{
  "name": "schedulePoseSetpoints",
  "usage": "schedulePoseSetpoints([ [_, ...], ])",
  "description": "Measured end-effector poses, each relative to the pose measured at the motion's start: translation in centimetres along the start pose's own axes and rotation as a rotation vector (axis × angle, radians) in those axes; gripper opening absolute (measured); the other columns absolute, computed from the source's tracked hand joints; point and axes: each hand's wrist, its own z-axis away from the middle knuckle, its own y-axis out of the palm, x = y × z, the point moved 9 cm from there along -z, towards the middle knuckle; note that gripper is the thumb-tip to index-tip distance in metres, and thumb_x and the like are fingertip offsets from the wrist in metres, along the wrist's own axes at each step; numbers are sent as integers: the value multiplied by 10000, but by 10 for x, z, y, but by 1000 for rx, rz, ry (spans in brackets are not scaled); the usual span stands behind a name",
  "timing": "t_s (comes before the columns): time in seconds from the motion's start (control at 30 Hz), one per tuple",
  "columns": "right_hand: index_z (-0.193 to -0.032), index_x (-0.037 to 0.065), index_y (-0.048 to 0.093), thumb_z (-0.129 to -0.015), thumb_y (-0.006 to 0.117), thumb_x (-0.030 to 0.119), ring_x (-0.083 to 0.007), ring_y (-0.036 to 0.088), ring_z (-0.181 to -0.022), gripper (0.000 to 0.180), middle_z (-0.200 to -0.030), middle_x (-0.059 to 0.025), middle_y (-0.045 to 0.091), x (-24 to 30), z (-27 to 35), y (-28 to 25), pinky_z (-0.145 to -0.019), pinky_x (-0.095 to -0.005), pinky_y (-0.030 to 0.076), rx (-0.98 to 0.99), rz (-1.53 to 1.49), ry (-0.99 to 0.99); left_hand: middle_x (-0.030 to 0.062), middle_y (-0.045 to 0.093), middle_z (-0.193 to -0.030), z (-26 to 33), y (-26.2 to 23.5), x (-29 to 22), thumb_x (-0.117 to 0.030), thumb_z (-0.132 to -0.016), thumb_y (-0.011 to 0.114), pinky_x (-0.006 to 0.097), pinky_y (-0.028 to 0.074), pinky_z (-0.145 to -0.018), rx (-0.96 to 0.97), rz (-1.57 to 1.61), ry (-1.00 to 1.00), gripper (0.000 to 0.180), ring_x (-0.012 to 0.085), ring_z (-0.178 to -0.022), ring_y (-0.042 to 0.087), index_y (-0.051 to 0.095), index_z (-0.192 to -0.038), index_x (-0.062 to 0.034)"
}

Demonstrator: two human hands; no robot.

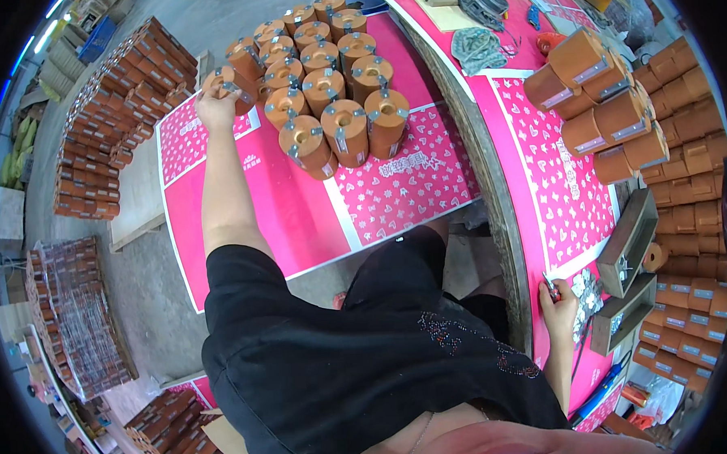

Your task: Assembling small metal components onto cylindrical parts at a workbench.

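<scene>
My left hand [216, 110] is stretched out to the table's far left and grips an orange-brown cylinder [224, 80] with a hole in its top. Beside it stand several like cylinders [322, 87] in close rows, most with small metal strips across their tops. On the right-hand table, my right hand [558, 309] is closed around a small dark object with a light tip [550, 284]; its kind is not clear. Close to those fingers lies a heap of small whitish metal pieces [585, 293].
Pink patterned sheets cover the front table [290, 222] and the right table [533, 219]. Two wooden trays [624, 313] sit at the right edge, near stacked blocks [593, 95]. A blue-handled tool [599, 391] lies lower right. More stacks [123, 116] stand on the floor at left.
</scene>
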Motion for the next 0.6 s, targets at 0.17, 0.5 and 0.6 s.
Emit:
schedulePoseSetpoints([
  [0.17,-790,-31,586,-758,676,90,-110,448,-467,154,-529,-84,505,2,-14,-2,-439,-284,366,10,41,73,197,620,-992,11,40,-47,-302,-538,820,384,404,-922,28,-337,43,478,319,-1100,485,679,-915,-44],
  [0.5,-798,-27,572,-779,660,113,-98,410,-474,166,-521,-78,476,-12,-21,9,-439,-281,344,30,53,145,205,587,-1065,-9,75,-19,-278,-559,812,379,405,-928,108,-398,51,483,326,-1114,474,666,-974,-77],
  [0.6,-786,-26,577,-783,655,126,-118,430,-469,170,-521,-91,482,-13,-23,6,-448,-288,361,13,69,180,201,560,-1121,-8,91,-20,-272,-582,798,377,396,-939,190,-372,133,521,321,-1138,448,634,-1045,-100],
])
